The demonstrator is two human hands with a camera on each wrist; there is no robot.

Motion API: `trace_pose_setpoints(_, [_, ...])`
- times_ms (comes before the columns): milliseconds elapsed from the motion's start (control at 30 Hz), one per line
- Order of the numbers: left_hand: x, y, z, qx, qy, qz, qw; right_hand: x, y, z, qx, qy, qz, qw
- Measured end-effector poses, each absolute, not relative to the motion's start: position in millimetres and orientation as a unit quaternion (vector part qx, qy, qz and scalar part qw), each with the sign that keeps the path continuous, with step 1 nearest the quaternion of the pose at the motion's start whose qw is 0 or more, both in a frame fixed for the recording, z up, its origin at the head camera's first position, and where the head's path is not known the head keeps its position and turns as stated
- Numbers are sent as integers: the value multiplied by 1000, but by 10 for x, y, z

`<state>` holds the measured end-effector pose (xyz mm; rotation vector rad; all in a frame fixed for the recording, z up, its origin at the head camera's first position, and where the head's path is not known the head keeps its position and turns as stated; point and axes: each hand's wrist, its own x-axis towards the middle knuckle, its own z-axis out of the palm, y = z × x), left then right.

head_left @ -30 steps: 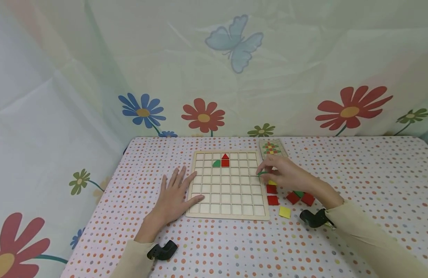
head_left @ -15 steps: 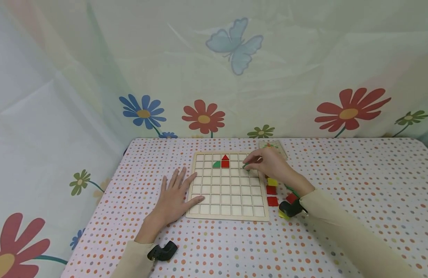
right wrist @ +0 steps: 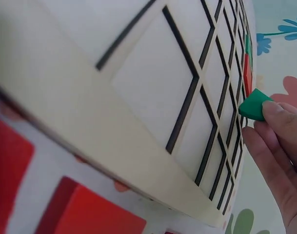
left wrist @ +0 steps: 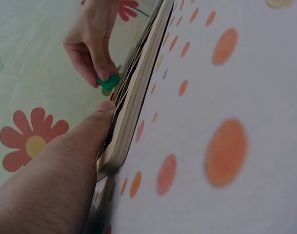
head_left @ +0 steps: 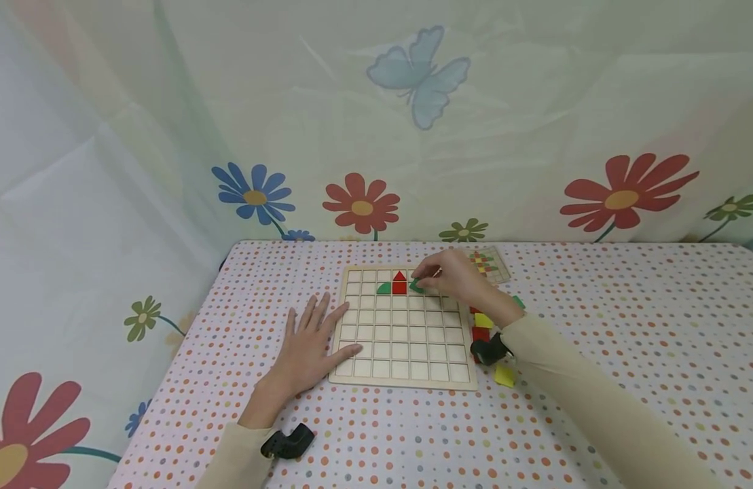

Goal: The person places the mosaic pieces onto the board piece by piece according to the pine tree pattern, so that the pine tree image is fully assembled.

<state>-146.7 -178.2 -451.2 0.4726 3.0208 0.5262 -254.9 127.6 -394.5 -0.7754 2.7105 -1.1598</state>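
A wooden grid board (head_left: 407,386) lies on the dotted tabletop. Near its far side sit a red triangle (head_left: 400,276), a red square (head_left: 399,288) below it, and a green quarter-round tile (head_left: 384,288) to the left. My right hand (head_left: 454,277) pinches a green tile (right wrist: 254,105) between thumb and fingertips, close over the cell just right of the red square. In the left wrist view that green tile (left wrist: 108,82) shows edge-on near the board. My left hand (head_left: 303,350) rests at the board's left edge, fingers spread, thumb over the rim.
Right of the board lie loose tiles: a yellow one (head_left: 483,320), a red one (head_left: 481,334), another yellow one (head_left: 505,375) and a green one (head_left: 519,301), some partly behind my right forearm. A pattern card (head_left: 497,263) lies at the board's far right corner.
My right hand has carried the green tile leftward from the board's right edge to beside the red square. My left hand has stayed in place.
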Motion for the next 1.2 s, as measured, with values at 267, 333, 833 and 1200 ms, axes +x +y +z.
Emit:
trace_pose_setpoints(267, [-1461, -1778, -4493, 151, 974, 169, 24, -2570, 1231, -3988, -263, 894, -359, 51])
trace_pose_setpoints(333, [-1464, -1776, -4493, 151, 974, 167, 24, -2562, 1226, -3993, -266, 895, -354, 50])
trace_pose_setpoints(833, [-1457, -1779, -4509, 147, 974, 168, 27, -2521, 1129, -3966, -246, 916, -309, 73])
trace_pose_setpoints(1200, [-1456, -1775, -4491, 151, 973, 174, 25, -2517, 1042, -3929, -266, 921, -274, 75])
